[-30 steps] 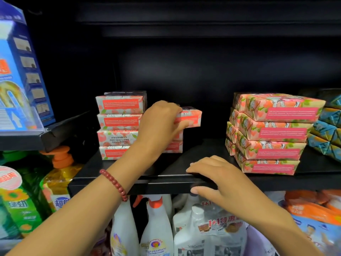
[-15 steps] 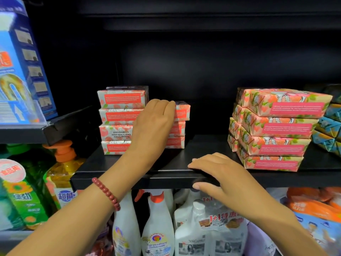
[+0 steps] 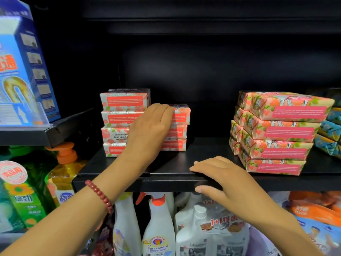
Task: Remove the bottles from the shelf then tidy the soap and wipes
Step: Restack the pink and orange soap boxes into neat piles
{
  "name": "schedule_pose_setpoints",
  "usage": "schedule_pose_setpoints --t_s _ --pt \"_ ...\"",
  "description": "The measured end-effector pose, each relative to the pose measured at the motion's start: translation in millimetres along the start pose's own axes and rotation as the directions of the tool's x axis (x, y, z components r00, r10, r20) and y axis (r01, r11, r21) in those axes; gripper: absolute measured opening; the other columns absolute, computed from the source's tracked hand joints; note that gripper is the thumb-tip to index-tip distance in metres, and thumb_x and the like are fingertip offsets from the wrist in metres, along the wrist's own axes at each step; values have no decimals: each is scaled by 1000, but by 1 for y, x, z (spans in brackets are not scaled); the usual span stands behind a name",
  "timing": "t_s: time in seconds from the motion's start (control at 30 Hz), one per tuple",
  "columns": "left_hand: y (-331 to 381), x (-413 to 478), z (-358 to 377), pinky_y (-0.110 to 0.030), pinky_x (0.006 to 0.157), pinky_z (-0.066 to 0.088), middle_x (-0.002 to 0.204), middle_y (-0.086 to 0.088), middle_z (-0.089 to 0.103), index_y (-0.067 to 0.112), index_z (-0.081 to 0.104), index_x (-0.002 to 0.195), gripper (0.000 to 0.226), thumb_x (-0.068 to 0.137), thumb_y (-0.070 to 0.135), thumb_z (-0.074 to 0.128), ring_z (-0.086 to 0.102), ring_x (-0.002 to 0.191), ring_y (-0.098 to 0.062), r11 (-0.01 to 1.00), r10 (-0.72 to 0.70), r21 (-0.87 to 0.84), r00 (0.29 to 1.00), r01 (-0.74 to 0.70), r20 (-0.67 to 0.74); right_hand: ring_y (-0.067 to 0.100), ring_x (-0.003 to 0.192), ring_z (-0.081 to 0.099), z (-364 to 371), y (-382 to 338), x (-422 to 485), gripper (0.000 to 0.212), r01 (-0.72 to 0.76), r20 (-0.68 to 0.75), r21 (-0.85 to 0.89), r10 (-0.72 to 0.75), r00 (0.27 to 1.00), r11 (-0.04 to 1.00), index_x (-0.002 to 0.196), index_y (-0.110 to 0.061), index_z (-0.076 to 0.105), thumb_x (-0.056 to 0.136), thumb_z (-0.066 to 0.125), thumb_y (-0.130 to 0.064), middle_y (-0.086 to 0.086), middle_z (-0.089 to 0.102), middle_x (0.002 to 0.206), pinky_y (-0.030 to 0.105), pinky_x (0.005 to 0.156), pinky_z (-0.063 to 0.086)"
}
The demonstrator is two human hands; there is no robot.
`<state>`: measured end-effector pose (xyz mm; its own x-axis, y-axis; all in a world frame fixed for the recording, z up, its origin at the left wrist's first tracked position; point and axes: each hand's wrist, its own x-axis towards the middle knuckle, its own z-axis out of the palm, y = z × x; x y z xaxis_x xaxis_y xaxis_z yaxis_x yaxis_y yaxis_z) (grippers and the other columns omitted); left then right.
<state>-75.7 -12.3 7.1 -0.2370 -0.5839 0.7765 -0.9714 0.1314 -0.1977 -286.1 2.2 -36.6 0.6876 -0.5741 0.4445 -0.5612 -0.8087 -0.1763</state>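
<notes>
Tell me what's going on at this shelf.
A person is tidying wrapped soap bars on a black shelf. The left hand presses flat against the left soap stacks, squaring them up. The right hand holds the shelf's front edge, fingers on top. The right soap stack stands untouched.

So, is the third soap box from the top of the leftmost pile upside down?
Upside down: the words on the soap box read inverted, unlike the boxes above it.
</notes>
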Motion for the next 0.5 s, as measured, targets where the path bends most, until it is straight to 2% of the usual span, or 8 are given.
schedule_pose_setpoints --t_s 0.07,0.13,0.23,0.27,0.33,0.43,0.5 --pt "0 -3 0 -42 75 55 108 -23 66 -6 62 109 61 55 6 88 64 99 -38 1000 -1 2 999 1 -37 -7 116 32 1 2 0 42 1 0 2 -1 1000 1000 131 -34 49 90 56 -39 -21 47 128 3 90 24" --pt "-4 -11 1 -42 86 52 112 -22 65 -6 62 113 51 67 4 82 63 104 -37 1000 17 -21 994 -19 -104 -9 112 33 1 3 1 41 -3 -5 21 3 1000 1000 128 -35 52 88 59 -41 -23 49 124 4 91 26" --pt "-14 -34 -6 -34 94 46 113 -14 66 1 64 113 33 85 16 68 61 107 -29 989 -28 -146 984 2 -174 -4 103 48 -3 2 9 32 -33 -52 69 36 998 997 113 -33 64 83 63 -44 -22 60 109 15 88 40" --pt "-17 -43 -11 -28 93 44 112 -9 66 5 64 113 33 86 26 66 60 106 -23 975 -85 -217 985 51 -152 -4 98 53 -5 -1 14 26 -43 -103 101 53 993 994 105 -31 68 82 65 -41 -22 63 102 16 85 43" --pt "-23 -62 -20 -19 85 43 105 1 68 14 66 108 38 84 43 61 59 99 -11 916 -224 -358 972 183 -75 -6 92 57 -11 -9 27 14 -28 -244 192 75 967 981 95 -27 72 81 69 -31 -21 66 93 9 80 43" --pt "-34 -89 -26 -22 77 50 94 11 69 21 70 97 43 77 56 54 62 90 -7 847 -335 -423 941 322 44 -5 100 56 -22 -28 56 24 38 -375 237 55 925 971 105 -22 69 82 69 -29 -16 65 103 7 87 42" --pt "-40 -103 -27 -27 69 51 86 12 69 23 71 88 39 78 55 51 62 83 -8 870 -332 -361 940 336 76 -1 103 55 -30 -40 80 30 80 -416 195 9 909 977 112 -19 66 83 68 -29 -11 63 110 10 89 42"
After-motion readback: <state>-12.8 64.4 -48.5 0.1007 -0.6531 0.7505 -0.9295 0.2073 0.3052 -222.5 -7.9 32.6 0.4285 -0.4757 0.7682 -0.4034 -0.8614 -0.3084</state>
